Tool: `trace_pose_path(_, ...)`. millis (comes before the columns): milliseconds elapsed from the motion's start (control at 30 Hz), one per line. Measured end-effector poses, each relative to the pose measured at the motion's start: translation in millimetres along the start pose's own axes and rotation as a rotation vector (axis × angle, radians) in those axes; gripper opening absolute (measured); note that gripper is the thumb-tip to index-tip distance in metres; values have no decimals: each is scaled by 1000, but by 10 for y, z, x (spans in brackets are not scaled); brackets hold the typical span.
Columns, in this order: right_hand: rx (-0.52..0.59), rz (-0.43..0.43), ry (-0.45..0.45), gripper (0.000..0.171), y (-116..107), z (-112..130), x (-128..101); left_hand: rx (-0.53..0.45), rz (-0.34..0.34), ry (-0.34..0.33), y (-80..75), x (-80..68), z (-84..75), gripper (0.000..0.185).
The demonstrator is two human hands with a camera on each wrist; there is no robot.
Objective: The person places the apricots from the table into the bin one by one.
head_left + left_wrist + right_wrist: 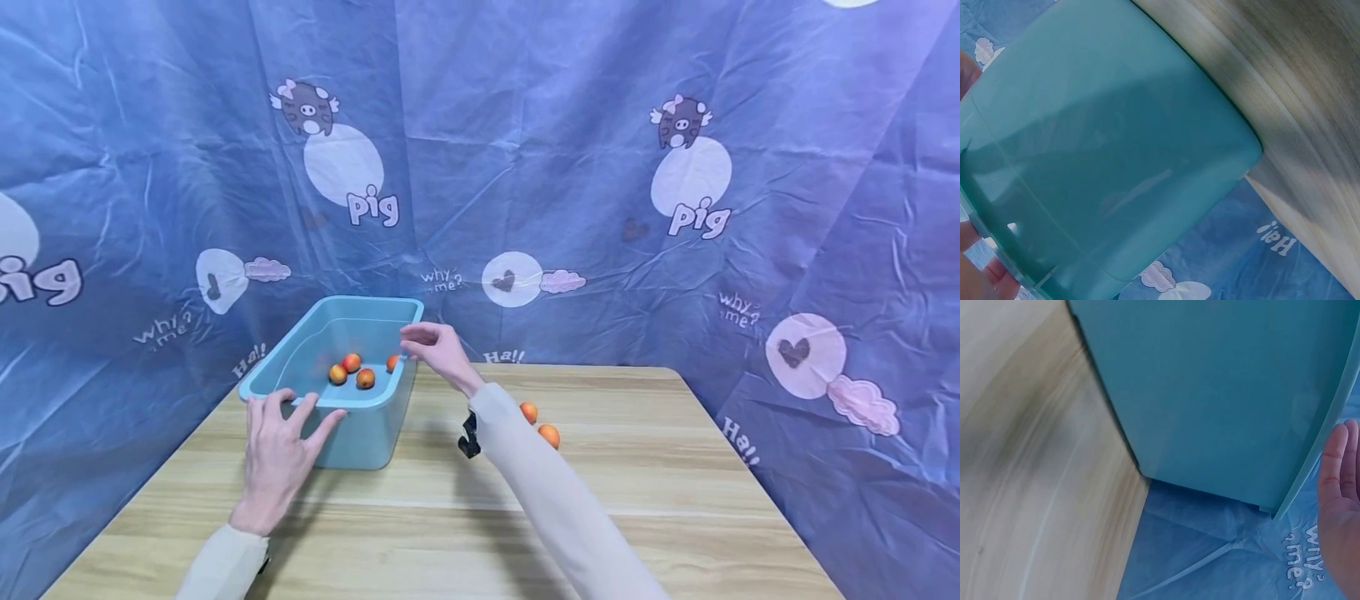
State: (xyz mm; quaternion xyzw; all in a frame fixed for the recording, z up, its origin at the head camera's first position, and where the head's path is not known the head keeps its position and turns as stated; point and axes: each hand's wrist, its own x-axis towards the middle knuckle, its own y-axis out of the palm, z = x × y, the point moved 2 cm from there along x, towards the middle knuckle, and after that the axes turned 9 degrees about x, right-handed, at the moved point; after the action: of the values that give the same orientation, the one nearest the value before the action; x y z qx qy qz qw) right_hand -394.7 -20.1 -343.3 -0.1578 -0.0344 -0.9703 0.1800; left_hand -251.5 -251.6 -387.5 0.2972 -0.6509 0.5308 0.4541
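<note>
A light blue plastic bin [352, 433] stands on the table, with several small round orange-red fruits [365, 379] lying inside. My left hand [277, 454] holds the bin's near rim, its fingers bent over the edge and the thumb spread along the front wall. In the left wrist view, fingertips [1000, 278] show at the rim. Over the right rim hovers my right hand [442, 354], fingers slightly bent, with no fruit visible in it. The right wrist view shows its fingers [1335, 456] extended beside the rim. One fruit [392, 363] in the bin lies just below this hand, partly hidden by the rim.
Two similar orange-red fruits [549, 435] lie on the wooden table [637, 483], right of the bin and just beyond the right sleeve. A blue printed cloth [517, 183] hangs behind the table and along its sides.
</note>
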Motion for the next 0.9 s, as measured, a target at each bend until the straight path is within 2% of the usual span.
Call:
trace_pose_path(167, 3, 13, -2, 32, -89, -64, -101, -1, -23, 16, 3, -8, -1, 67)
trace_pose_path(367, 10, 10, -2, 33, -223, -107, -189, 17, 9, 27, 0, -4, -2, 67)
trace_pose_path(633, 10, 12, 17, 37, -427, -185, -350, 11, 14, 21, -15, -8, -3, 68)
trace_pose_path(900, 34, -21, 15, 35, -670, -213, -516, -7, -32, 28, -18, 30, -26, 67)
